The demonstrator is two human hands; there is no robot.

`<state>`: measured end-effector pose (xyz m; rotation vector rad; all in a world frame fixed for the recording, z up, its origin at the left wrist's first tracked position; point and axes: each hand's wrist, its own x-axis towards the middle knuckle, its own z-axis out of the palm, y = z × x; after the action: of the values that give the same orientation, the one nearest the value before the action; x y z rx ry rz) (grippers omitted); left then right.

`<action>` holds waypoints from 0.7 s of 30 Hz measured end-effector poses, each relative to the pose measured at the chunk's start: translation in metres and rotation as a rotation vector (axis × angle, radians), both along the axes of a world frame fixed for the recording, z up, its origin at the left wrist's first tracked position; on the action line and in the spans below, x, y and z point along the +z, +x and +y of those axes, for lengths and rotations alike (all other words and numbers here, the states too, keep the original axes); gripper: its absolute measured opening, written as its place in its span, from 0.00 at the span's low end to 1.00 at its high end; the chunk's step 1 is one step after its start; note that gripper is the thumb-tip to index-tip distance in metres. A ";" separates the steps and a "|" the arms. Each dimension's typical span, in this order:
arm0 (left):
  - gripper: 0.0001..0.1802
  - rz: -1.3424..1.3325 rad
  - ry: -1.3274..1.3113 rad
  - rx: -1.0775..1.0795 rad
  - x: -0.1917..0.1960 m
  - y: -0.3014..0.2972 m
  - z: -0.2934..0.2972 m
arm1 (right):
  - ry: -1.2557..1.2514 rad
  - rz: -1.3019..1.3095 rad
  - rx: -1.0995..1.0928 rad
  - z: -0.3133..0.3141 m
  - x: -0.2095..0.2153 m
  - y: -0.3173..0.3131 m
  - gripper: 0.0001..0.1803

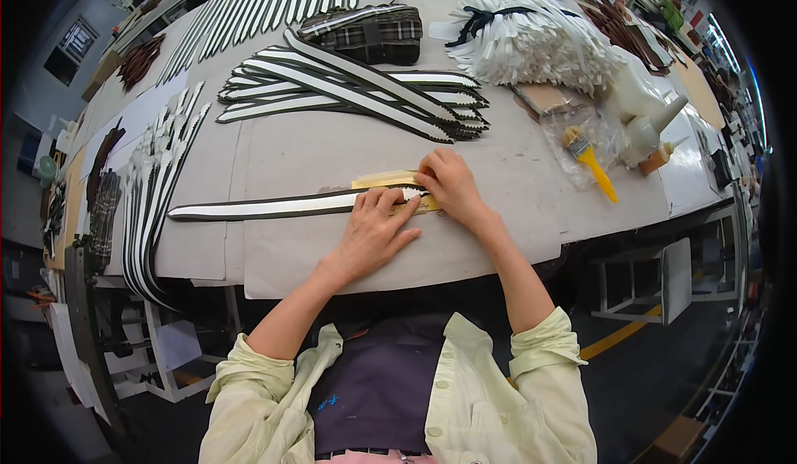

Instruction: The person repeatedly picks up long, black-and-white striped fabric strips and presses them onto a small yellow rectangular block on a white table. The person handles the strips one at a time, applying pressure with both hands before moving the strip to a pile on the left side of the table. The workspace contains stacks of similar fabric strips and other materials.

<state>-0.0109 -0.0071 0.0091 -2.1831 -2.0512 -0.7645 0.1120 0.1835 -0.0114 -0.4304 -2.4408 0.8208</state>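
Note:
A long dark strip (pixel 274 207) with a white band along its middle lies crosswise on the table before me. My left hand (pixel 371 230) bends its fingers over the strip near its right end and holds it down, thumb apart. At that end, my right hand (pixel 451 186) pinches the strip between thumb and fingers, which partly hide the tip. Yellow pieces (pixel 383 179) show above and below the strip beneath my hands; their kind is unclear. Beyond lies a crossed pile of similar strips (pixel 332 90) with zigzag-cut ends.
More strips hang over the left edge (pixel 154 190); others lie in a row (pixel 274 3) at the back. A plaid bundle (pixel 365 35), a heap of white strips (pixel 531 41), a yellow-handled brush (pixel 594 165) and squeeze bottles (pixel 652 132) stand around. Another person's arm shows far right.

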 end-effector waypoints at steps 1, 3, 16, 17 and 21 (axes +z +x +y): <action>0.28 -0.005 -0.003 0.004 0.000 -0.002 0.000 | -0.090 0.028 -0.009 0.002 0.002 -0.002 0.06; 0.28 0.014 0.013 0.003 0.001 -0.002 0.002 | -0.093 0.100 -0.064 -0.007 0.005 0.012 0.06; 0.26 0.043 0.060 0.045 -0.001 0.005 0.003 | 0.507 -0.067 -0.037 -0.058 0.018 0.051 0.25; 0.26 0.028 0.069 0.051 -0.002 0.005 0.002 | 0.503 -0.075 -0.036 -0.058 0.019 0.049 0.24; 0.24 0.019 0.098 0.061 -0.001 0.006 0.000 | 0.524 -0.073 -0.034 -0.059 0.016 0.035 0.19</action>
<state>-0.0051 -0.0073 0.0080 -2.0588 -2.0164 -0.8162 0.1474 0.1244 0.0045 -0.3013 -2.5809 0.1323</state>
